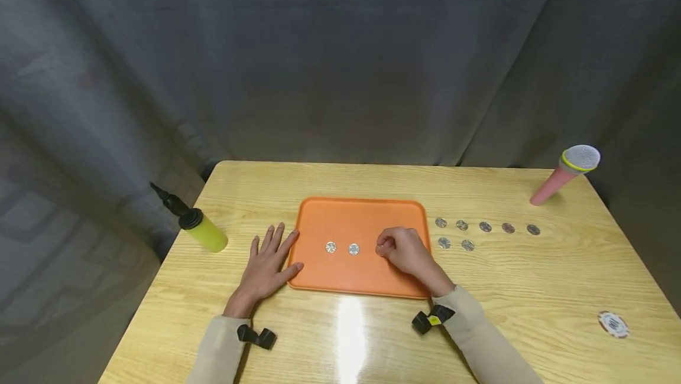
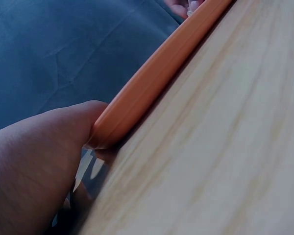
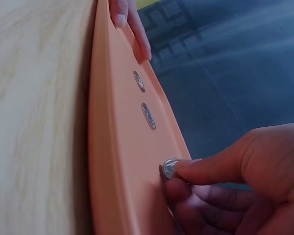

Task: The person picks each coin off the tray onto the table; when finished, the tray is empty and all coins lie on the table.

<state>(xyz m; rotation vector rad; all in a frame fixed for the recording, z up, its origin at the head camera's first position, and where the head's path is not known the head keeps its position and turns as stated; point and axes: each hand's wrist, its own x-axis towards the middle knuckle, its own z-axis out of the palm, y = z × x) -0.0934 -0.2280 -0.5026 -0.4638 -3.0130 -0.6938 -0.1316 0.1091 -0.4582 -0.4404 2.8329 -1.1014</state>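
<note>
An orange tray (image 1: 362,215) lies on the wooden table, with two silver coins (image 1: 331,247) side by side on its left half. My right hand (image 1: 407,251) reaches over the tray's right half and pinches a third coin (image 3: 170,168) between thumb and fingers, close to the tray's surface in the right wrist view. My left hand (image 1: 266,269) is spread flat at the tray's left edge, its thumb and index fingertip touching the rim. Right of the tray, several more coins (image 1: 485,227) lie on the table in two rows.
A pink toy microphone (image 1: 555,183) stands at the back right. At the left stands a yellow pump (image 1: 208,233) with a black nozzle. A poker chip (image 1: 613,324) lies near the right front. Grey curtains hang behind the table (image 1: 532,289).
</note>
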